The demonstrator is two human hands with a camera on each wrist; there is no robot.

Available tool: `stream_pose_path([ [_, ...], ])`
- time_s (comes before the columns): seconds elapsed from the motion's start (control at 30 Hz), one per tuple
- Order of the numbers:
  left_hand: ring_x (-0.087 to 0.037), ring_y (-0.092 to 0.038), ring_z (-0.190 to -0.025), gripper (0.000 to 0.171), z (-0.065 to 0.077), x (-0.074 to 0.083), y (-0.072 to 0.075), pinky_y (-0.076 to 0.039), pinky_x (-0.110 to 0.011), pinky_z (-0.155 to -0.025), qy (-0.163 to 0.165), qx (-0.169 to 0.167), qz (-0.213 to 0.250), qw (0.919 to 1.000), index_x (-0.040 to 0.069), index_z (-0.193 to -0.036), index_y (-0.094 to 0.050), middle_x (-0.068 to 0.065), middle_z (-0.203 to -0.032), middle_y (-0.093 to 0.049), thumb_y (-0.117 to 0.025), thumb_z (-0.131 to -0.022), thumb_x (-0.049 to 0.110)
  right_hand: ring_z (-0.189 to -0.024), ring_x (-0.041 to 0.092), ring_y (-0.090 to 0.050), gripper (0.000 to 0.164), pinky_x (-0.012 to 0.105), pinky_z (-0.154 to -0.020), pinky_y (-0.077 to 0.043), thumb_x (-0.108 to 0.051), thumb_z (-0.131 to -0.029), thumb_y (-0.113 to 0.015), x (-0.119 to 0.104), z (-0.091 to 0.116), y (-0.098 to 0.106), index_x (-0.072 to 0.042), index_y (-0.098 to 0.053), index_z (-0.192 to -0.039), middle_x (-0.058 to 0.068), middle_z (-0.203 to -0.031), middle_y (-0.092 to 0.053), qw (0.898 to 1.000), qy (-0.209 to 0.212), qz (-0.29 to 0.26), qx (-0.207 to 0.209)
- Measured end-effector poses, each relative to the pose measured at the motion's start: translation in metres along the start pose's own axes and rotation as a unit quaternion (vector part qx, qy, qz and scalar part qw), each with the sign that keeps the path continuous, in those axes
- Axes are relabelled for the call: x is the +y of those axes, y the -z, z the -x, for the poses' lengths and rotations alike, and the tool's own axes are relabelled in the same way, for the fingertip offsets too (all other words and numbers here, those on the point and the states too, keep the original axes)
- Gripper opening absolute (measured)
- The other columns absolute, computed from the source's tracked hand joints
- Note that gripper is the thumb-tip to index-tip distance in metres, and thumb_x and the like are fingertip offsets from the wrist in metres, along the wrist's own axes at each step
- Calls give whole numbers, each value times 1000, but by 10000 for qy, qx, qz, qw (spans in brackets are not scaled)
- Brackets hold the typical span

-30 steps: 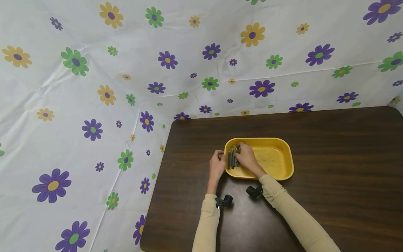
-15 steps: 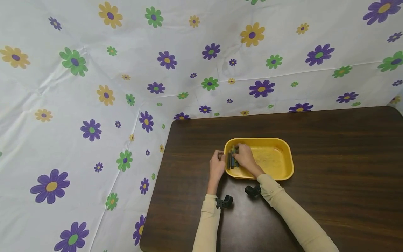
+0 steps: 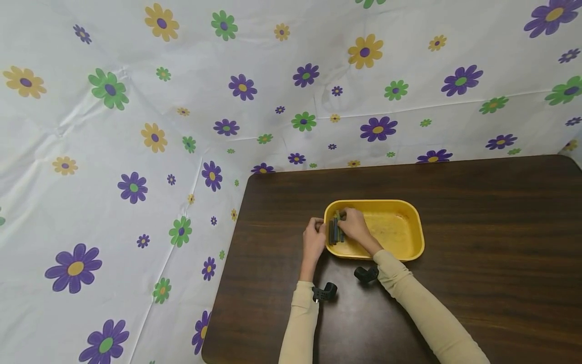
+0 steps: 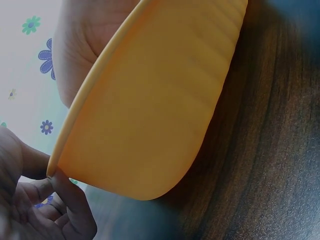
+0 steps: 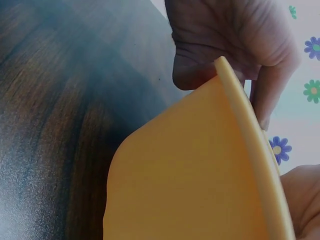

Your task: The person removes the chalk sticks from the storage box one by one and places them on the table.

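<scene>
A yellow plastic tray [image 3: 420, 230] lies on the table, and several slim dark sticks [image 3: 333, 233] stand lengthwise, side by side, at its left end. My left hand [image 3: 313, 241] pinches the tray's left rim; in the left wrist view this hand [image 4: 75, 207] has thumb and finger either side of the rim corner. My right hand [image 3: 358, 228] reaches inside the tray, its bent fingers over the sticks, hiding some of them. In the right wrist view most of the right hand [image 5: 305, 192] is behind the tray wall; I cannot tell whether it grips a stick.
The dark wood-grain table [image 3: 491, 242] extends far to the right of the tray. A white cloth with flowers [image 3: 136, 91] hangs behind and to the left. Each wrist wears a black camera, such as the left wrist camera [image 3: 325, 291].
My right hand has shifted very slightly left over the sticks. The left hand and the tray stay in place.
</scene>
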State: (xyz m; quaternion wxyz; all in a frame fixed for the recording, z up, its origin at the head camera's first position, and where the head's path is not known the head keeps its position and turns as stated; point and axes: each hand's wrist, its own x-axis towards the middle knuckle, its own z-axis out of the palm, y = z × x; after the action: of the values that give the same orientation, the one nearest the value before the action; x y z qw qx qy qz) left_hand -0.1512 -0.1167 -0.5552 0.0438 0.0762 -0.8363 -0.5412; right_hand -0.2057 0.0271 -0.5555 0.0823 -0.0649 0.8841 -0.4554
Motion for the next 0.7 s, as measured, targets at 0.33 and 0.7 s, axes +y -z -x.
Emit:
stream_pose_path([
  [0.33, -13, -56, -70, 16, 0, -1, -1, -47, -28, -61, 79, -14, -14, 10000, 1, -115, -66, -6, -90, -67, -58, -105, 8, -101, 42, -69, 31, 46, -82, -58, 2, -91, -67, 8, -1, 4, 15, -66, -119, 30, -114, -69, 9969, -256, -727, -167],
  [0.7, -14, -58, -73, 14, 0, -3, -1, -48, -30, -65, 66, 67, -40, 9999, 0, -114, -67, -7, -89, -67, -59, -105, 8, -94, 36, -69, 33, 38, -74, -56, 1, -92, -67, 9, -1, 11, 14, -64, -122, 28, -108, -71, 9942, -413, -936, -320],
])
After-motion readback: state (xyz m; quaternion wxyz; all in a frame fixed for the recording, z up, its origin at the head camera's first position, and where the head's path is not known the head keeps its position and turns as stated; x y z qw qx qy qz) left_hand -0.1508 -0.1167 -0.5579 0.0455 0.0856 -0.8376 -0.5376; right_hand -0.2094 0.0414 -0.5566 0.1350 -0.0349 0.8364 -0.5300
